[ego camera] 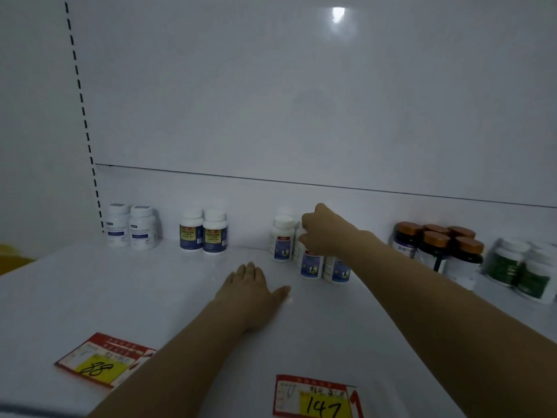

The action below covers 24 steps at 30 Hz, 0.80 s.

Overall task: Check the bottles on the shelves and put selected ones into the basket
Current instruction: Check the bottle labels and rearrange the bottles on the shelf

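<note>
My right hand (321, 230) reaches to the back of the white shelf (120, 297) and its curled fingers grip a white bottle (299, 241), mostly hidden behind the hand. Around it stand a white bottle with a blue label (282, 238) and two more (312, 265) in front. My left hand (253, 289) rests flat on the shelf, fingers straight, holding nothing. No basket is in view.
Two white bottles (131, 226) and two yellow-and-blue labelled ones (203, 230) stand at the back left. Dark bottles with copper caps (440, 245) and green-labelled bottles (521, 270) are on the right. Red price tags (102, 360) (315, 398) lie near the front edge.
</note>
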Tool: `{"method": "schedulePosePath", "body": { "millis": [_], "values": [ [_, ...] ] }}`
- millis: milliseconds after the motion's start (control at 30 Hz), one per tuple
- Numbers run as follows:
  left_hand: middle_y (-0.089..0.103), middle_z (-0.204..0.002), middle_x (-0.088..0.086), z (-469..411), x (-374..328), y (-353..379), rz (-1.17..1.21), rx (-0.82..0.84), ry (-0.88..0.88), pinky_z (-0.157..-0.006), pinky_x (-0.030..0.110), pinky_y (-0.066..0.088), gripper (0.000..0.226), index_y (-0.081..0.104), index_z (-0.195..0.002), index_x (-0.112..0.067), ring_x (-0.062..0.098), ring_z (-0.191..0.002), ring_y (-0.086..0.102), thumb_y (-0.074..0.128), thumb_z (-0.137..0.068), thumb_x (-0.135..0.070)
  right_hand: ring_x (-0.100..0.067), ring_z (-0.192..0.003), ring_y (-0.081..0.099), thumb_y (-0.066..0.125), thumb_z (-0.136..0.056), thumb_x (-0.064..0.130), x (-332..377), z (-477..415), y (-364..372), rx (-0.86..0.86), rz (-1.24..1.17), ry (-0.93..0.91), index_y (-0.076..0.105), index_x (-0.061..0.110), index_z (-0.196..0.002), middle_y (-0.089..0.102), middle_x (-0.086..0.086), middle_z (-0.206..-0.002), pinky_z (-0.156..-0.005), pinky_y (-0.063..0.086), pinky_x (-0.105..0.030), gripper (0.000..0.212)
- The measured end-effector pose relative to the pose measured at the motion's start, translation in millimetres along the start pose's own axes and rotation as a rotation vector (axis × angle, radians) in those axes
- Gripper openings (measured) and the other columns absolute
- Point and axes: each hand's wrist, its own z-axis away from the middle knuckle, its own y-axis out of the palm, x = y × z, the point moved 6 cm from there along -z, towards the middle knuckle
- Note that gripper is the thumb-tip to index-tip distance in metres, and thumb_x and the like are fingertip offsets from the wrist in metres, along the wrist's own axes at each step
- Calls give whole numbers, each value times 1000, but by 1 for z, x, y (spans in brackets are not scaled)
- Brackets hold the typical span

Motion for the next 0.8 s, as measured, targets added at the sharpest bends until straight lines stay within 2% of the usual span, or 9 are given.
{"method": "schedulePosePath", "body": {
  "millis": [100, 200, 367, 433, 533, 600, 633, 700, 800],
  "values": [
    [-8, -159, 10, -1, 1, 3, -1, 6, -1, -119, 36, 0, 84, -4, -150, -7, 21, -146, -5, 12, -92, -65, -24, -94, 46, 45, -96, 20, -1, 1, 4, 10, 1, -26, 53, 2, -118, 41, -14, -116, -77, 37, -27, 29],
    [-8, -159, 9, 0, 0, 3, -11, -3, -3, -119, 35, 0, 83, -4, -150, -7, 21, -147, -4, 11, -93, -65, -27, -110, 51, 48, -96, 18, 1, 4, 3, -7, -14, -59, 52, 4, -126, 43, -15, -124, -82, 38, -26, 34],
    [-9, -158, 10, -2, 0, 2, 0, 69, -40, -118, 37, 0, 84, -5, -150, -7, 23, -146, -5, 14, -92, -65, -28, -109, 54, 53, -94, 23, 6, 9, -9, -49, -40, -126, 58, 1, -121, 56, -16, -121, -88, 44, -31, 35],
    [-3, -159, 12, -2, -2, -3, 41, 100, -62, -118, 38, 6, 86, 0, -150, -5, 25, -146, 1, 21, -92, -65, -26, -113, 53, 56, -93, 29, 8, 12, -19, -75, -57, -157, 58, 3, -122, 59, -13, -122, -90, 42, -30, 39],
    [25, -154, 9, 4, -17, -27, 301, 45, -14, -110, 31, 26, 82, 19, -148, -7, 23, -139, 29, 49, -89, -56, -19, -114, 52, 60, -90, 37, 5, 14, -41, -98, -147, -163, 58, 10, -124, 59, -6, -124, -87, 40, -25, 44],
    [47, -138, 3, 10, -29, -44, 566, 6, 71, -98, 27, 34, 61, 38, -139, -15, 17, -122, 46, 61, -88, -39, -15, -104, 53, 63, -87, 40, 2, 16, -55, -107, -245, -164, 63, 12, -119, 63, -4, -119, -82, 41, -22, 42],
    [55, -125, -1, 10, -33, -48, 733, 18, 113, -93, 25, 35, 44, 48, -128, -21, 13, -110, 51, 63, -88, -32, -12, -99, 53, 63, -87, 40, 1, 17, -60, -116, -302, -167, 66, 13, -116, 65, -3, -116, -81, 41, -22, 39],
    [62, -108, -7, 12, -38, -53, 1027, 63, 181, -90, 24, 36, 25, 54, -108, -26, 5, -95, 55, 66, -86, -23, -9, -96, 54, 62, -89, 39, -1, 19, -70, -141, -410, -170, 70, 14, -111, 68, -1, -114, -80, 41, -21, 34],
    [67, -101, -5, 8, -35, -57, 1179, 24, 229, -86, 19, 48, 20, 60, -104, -22, 7, -96, 61, 66, -85, -18, -9, -95, 57, 60, -91, 38, -5, 21, -80, -166, -514, -163, 72, 14, -110, 68, 0, -114, -81, 43, -21, 34]
  ]
}}
